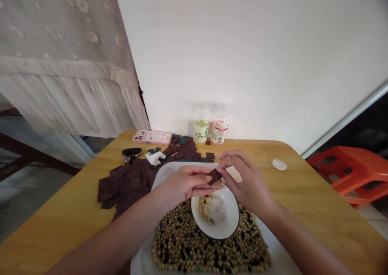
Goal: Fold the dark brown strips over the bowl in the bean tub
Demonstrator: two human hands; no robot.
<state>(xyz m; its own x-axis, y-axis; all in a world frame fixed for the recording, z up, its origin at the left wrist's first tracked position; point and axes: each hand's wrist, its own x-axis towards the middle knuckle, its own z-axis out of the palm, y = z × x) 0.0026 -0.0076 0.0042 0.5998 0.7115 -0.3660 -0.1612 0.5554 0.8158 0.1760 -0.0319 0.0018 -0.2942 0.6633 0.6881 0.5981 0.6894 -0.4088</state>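
Brown piece (214,177): two-handed, presumably for steadiness!
Left hand (185,182): grip holding it from nine o'clock.
Right hand (253,182): pinching its one-o'clock corner.
Bowl (232,216): six o'clock, likely for easy reach.

A: From where do we look?
B: From the head, above the near side of the table (315,210); we face forward and down — our left hand (194,182) and right hand (245,182) reach in from below, near us;
A: And how far do we see?
B: Close by, the tray (165,169) and bowl (233,216); beyond, the white wall (242,56) — with the curtain (60,28) at the left edge, the orange stool (357,161) at the right.
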